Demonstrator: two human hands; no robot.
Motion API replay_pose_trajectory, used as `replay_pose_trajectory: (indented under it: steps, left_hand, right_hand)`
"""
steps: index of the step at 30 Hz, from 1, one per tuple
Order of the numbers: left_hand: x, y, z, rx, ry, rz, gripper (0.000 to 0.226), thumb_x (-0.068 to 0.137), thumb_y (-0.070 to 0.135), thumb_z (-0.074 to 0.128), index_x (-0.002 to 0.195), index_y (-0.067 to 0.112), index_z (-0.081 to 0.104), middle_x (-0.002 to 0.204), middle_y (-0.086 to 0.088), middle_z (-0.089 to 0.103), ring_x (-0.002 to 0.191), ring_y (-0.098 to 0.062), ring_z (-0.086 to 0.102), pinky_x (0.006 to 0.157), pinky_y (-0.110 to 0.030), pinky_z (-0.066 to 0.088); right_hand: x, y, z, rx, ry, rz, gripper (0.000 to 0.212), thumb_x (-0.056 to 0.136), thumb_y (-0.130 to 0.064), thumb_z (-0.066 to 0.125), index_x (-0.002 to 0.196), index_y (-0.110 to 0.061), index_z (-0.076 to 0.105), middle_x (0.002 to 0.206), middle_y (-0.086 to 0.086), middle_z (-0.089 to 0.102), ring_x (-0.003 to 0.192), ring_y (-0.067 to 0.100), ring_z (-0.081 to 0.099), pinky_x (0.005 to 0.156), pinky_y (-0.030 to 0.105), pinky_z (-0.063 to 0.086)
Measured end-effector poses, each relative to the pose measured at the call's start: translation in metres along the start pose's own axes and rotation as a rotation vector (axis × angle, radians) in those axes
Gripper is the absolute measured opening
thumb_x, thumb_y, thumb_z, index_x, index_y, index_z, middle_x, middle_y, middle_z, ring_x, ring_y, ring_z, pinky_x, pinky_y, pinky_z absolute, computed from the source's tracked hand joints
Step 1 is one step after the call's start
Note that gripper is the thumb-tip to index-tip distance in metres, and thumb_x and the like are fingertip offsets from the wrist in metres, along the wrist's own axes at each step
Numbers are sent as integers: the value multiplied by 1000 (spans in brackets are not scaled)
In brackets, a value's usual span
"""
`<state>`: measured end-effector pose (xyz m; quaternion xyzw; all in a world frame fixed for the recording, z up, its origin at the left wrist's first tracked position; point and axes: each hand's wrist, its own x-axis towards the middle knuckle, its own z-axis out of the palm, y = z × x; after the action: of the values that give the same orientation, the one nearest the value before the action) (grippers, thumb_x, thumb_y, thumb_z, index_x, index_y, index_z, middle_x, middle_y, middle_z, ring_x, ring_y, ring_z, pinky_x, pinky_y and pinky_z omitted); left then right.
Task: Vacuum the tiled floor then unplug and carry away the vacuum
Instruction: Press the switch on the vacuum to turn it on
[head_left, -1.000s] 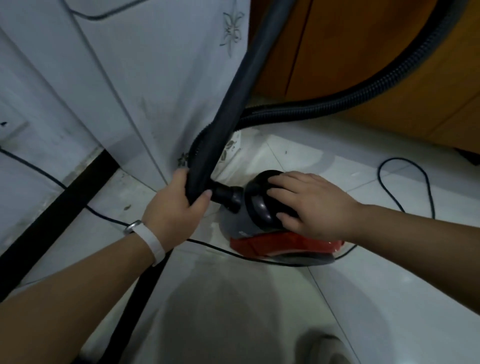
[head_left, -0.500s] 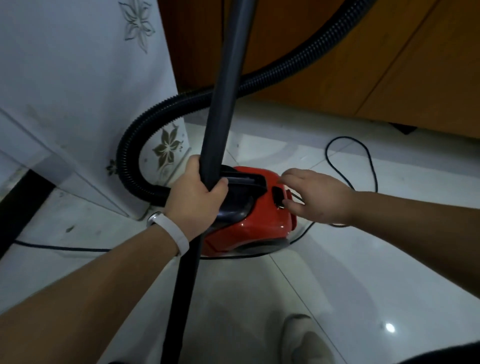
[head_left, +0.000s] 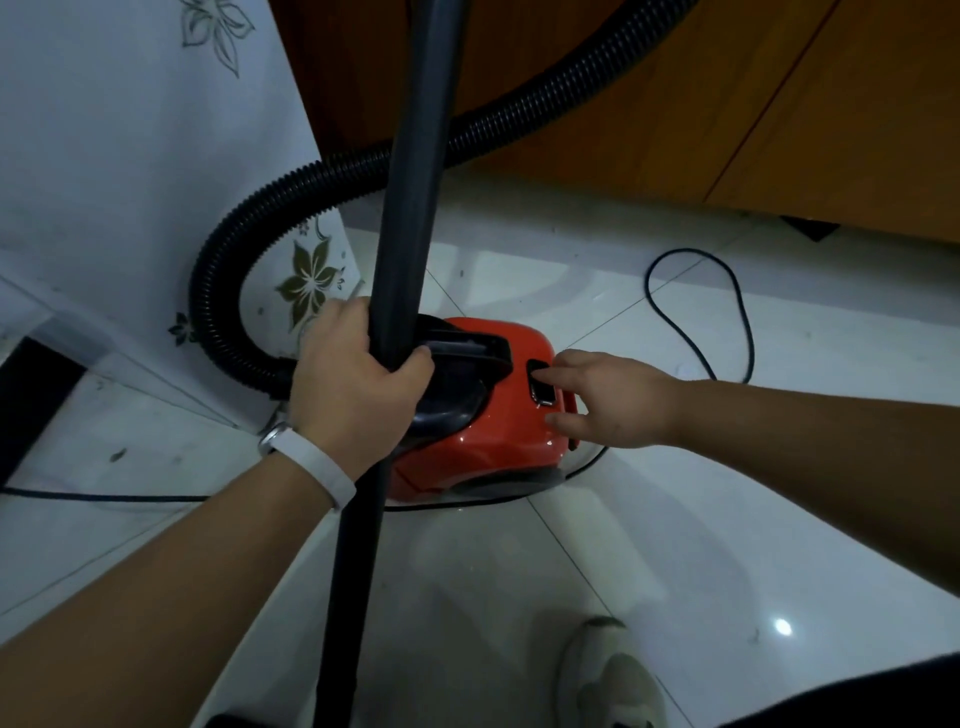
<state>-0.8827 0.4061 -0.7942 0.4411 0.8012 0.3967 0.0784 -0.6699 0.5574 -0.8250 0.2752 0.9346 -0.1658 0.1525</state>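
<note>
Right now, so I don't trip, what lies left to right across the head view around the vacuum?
Ribbed hose → left hand gripping the wand → red vacuum body → right hand → looped power cord.

- Vacuum canister (head_left: 483, 441): small, red, glossy shell; black carry handle (head_left: 467, 351) and black switch (head_left: 543, 387) on top. Sits upright on the floor.
- Hose (head_left: 519, 122): black, ribbed. Curves out of the canister's left end, then arcs away to the upper right.
- Wand (head_left: 410, 208): dark rigid tube, near upright, crossing in front of the canister.
- Cord (head_left: 685, 251): thin, black; a loose loop right of the canister, and another run along its near edge and off left.
- Tiled floor (head_left: 675, 545): glossy white, thin grout lines.
</note>
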Motion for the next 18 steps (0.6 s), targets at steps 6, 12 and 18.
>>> replay_pose_trajectory:
  steps: [6, 12, 18]
  left_hand:
    - [3, -4, 7, -222, -72, -28, 20, 77, 24, 70, 85, 13, 55, 79, -10, 58, 72, -20, 58, 65, -40, 53]
    - [4, -6, 14, -163, -30, 6, 19, 75, 24, 71, 81, 21, 54, 82, 15, 48, 88, -22, 53, 78, -40, 49]
    - [9, -10, 15, -160, -59, 23, 21, 74, 20, 72, 89, 14, 58, 88, 16, 49, 94, -19, 51, 84, -38, 47]
  right_hand:
    - [10, -8, 3, 56, 58, 11, 43, 96, -41, 55, 132, -19, 64, 130, 3, 52, 110, 17, 58, 94, 29, 49]
    - [16, -6, 11, 42, -4, 85, 54, 95, -35, 52, 148, -26, 47, 130, 2, 43, 120, 19, 48, 91, 30, 47]
    - [22, -7, 10, -111, -60, 118, 61, 98, -35, 44, 156, -36, 25, 128, 5, 46, 121, 25, 45, 85, 33, 44]
